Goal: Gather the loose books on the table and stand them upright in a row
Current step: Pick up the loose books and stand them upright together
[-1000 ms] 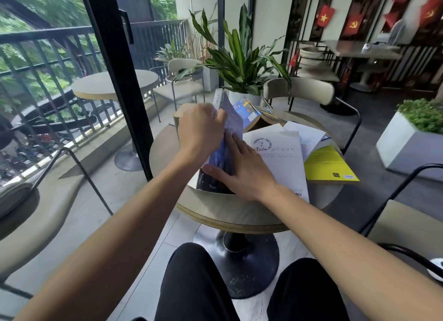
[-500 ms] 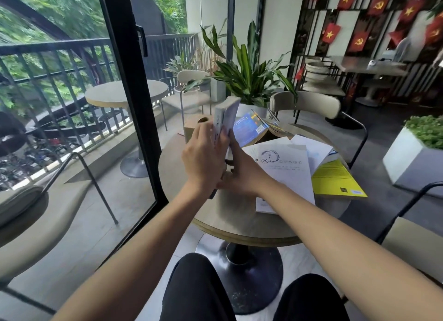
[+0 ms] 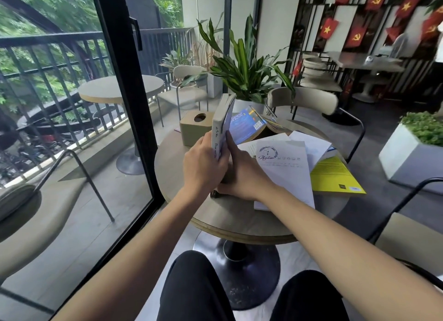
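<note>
Head view: pale-spined paperback book [image 3: 221,124] standing upright near the left of the round grey wooden table [image 3: 239,221], pressed between left hand [image 3: 203,167] and right hand [image 3: 244,176], fingers closed flat on both covers. Flat alongside: white printed book [image 3: 285,172], yellow book [image 3: 335,176], blue-covered book [image 3: 247,125]. Behind, beige tissue box [image 3: 195,131].
</note>
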A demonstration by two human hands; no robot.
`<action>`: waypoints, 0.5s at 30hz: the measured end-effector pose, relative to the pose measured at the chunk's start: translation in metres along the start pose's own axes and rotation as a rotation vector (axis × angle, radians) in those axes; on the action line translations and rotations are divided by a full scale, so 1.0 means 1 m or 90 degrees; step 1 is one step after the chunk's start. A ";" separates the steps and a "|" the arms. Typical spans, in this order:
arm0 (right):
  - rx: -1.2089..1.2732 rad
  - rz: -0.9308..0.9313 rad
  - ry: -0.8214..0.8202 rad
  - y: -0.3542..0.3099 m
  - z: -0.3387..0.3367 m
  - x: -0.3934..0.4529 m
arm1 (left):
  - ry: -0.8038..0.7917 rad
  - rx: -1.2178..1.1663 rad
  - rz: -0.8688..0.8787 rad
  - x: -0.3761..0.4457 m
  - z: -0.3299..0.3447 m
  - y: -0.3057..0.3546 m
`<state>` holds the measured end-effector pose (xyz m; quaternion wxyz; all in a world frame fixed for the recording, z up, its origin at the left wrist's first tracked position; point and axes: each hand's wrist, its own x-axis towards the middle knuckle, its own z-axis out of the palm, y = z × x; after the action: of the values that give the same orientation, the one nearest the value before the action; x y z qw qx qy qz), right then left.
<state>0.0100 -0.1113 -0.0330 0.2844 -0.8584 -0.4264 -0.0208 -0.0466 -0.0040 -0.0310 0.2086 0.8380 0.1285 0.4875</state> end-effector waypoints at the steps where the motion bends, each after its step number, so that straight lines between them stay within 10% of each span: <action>1: -0.010 -0.004 -0.011 -0.001 -0.003 -0.003 | 0.000 -0.001 -0.003 0.000 -0.001 0.001; 7: -0.201 -0.003 -0.008 0.009 -0.017 -0.017 | -0.005 0.004 -0.027 -0.001 -0.002 0.004; 15: -0.308 0.326 0.085 0.039 -0.027 -0.026 | -0.015 -0.013 -0.084 -0.003 0.001 0.014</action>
<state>0.0280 -0.1617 -0.0360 0.0962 -0.9767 -0.1604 -0.1054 -0.0469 -0.0181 -0.0276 0.2500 0.8314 0.1758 0.4642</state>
